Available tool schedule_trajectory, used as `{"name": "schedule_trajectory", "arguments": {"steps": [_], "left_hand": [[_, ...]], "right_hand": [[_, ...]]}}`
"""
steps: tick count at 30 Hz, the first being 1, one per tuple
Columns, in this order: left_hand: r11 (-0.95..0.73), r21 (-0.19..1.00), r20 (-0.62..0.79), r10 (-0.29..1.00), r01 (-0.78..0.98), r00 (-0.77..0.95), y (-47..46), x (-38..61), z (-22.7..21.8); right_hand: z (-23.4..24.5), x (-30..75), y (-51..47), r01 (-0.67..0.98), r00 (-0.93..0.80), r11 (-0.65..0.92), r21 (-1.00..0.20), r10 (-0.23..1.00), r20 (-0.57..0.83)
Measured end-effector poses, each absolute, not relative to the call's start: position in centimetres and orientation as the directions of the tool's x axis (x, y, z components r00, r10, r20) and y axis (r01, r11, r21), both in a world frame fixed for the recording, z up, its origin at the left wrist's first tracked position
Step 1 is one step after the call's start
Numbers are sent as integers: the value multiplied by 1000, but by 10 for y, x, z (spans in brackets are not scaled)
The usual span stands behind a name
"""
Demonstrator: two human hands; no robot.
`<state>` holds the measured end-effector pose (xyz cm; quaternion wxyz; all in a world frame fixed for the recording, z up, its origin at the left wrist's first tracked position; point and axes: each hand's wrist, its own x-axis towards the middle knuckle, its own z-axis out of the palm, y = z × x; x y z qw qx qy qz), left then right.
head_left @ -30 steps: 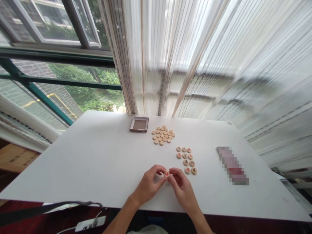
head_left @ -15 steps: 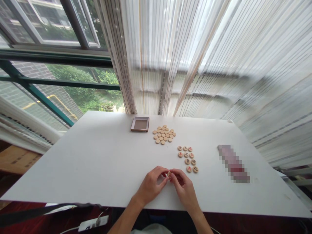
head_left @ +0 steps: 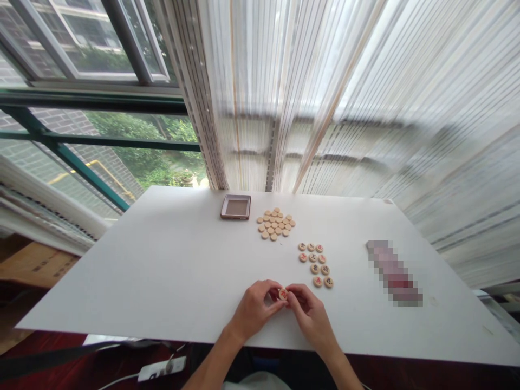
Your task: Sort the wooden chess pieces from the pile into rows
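Note:
Between my fingertips is a round wooden Chinese chess piece (head_left: 283, 293), its red character turned up toward me. My left hand (head_left: 257, 306) pinches it from the left, and my right hand (head_left: 309, 311) grips its right side. Both hands are close together near the table's front edge. Just right of them, several chess pieces (head_left: 313, 258) lie face up in short rows, some marked red and some black. Farther back, a cluster of pieces (head_left: 275, 225) shows plain wooden faces.
A shallow open box (head_left: 237, 208) stands at the back of the white table (head_left: 162, 271). Toward the right lies a blurred-out, pinkish long item (head_left: 394, 273). Striped string curtains (head_left: 325, 97) hang behind the table, beside an open window. A white power strip (head_left: 162, 369) is below the front edge.
The chess piece between my fingers has turned so that its red character now shows clearly. My hands stay close together, and the whole view has shifted slightly.

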<state>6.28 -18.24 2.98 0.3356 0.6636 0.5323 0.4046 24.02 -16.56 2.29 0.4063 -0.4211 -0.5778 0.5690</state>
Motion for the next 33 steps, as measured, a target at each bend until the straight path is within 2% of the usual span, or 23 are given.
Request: {"name": "schedule_trajectory", "arguments": {"steps": [10, 21, 33], "left_hand": [[-230, 872, 176, 971, 432, 162, -181, 57, 32], [-154, 927, 114, 984, 343, 135, -178, 56, 29], [-152, 898, 95, 983, 412, 157, -180, 59, 32]], "right_hand": [[25, 241, -160, -29, -338, -47, -998, 941, -35], [28, 242, -159, -26, -375, -56, -998, 926, -42], [27, 234, -161, 176, -220, -79, -981, 968, -117]]}}
